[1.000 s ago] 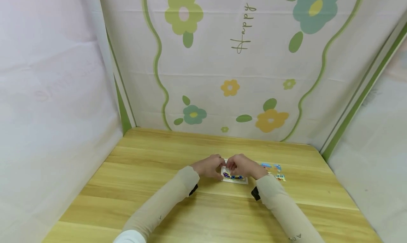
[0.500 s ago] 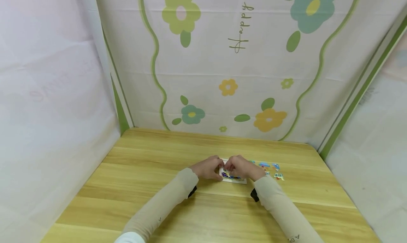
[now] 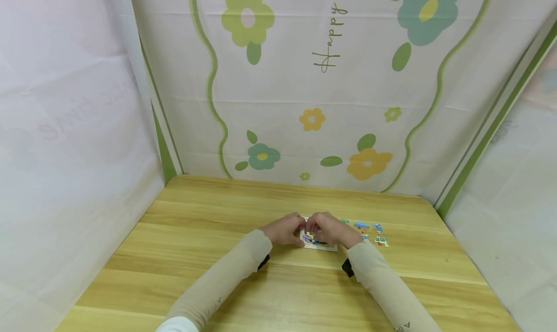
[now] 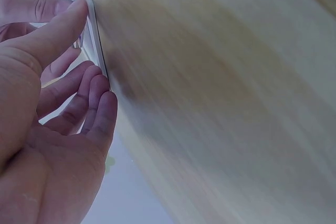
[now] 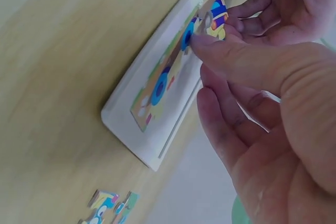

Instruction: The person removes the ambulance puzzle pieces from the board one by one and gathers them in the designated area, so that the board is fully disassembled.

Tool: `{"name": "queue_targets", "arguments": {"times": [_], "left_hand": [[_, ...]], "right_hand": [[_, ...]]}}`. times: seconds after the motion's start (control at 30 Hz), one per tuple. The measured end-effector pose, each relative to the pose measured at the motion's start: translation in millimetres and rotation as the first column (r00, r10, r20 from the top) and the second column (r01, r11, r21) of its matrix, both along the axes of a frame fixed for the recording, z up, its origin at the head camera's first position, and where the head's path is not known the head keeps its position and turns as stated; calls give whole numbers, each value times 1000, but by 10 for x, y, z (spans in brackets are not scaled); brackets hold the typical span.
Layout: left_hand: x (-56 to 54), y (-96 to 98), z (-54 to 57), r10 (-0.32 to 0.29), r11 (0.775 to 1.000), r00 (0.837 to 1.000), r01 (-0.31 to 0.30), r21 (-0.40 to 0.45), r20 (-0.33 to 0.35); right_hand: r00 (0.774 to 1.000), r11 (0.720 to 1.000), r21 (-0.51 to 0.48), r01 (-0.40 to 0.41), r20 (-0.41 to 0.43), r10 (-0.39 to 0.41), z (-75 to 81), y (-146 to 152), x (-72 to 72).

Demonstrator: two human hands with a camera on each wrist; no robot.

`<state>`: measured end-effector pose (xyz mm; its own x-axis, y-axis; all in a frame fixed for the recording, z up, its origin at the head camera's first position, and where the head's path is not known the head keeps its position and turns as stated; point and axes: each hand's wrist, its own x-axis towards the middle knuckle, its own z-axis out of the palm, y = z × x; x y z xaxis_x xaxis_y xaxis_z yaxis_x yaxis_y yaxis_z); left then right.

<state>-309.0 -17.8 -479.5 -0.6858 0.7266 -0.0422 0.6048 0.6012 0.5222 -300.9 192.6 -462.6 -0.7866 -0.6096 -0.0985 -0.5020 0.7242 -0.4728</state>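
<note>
A white puzzle tray (image 3: 323,248) lies on the table with a partly filled picture inside; blue wheels (image 5: 159,88) show along one side in the right wrist view. My left hand (image 3: 287,229) grips the tray's left edge, thumb at the near corner and fingers at the far one. Over the tray's left part, my right hand (image 3: 329,228) pinches a small jigsaw piece (image 5: 219,20), colourful and half covered by thumb and fingers. From above, that hand hides much of the picture.
Several loose jigsaw pieces (image 3: 361,224) lie to the right of the tray, some partly behind the right wrist; one yellowish piece (image 3: 381,241) sits nearest the right side. Flower-printed cloth (image 3: 278,90) walls stand behind and beside the wooden table (image 3: 209,216).
The head view has shifted slightly. Both hands stay at the tray; the right fingers shift a little over the picture, where a paler patch now shows beside them.
</note>
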Motion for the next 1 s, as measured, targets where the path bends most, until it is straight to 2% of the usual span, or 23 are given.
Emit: {"name": "queue_targets", "arguments": {"times": [0.3, 0.57, 0.8, 1.0], "left_hand": [[11, 7, 14, 4, 1000, 1000, -4, 2, 15], [17, 13, 38, 12, 1000, 1000, -12, 14, 21], [20, 20, 39, 8, 1000, 1000, -8, 2, 11], [9, 24, 12, 6, 1000, 1000, -6, -17, -4]], "right_hand": [[998, 997, -77, -18, 60, 23, 36, 41, -2], [994, 991, -129, 37, 109, -23, 20, 53, -13], [996, 987, -149, 55, 72, -45, 29, 80, -5], [996, 982, -175, 67, 66, -56, 106, 140, 7]]}}
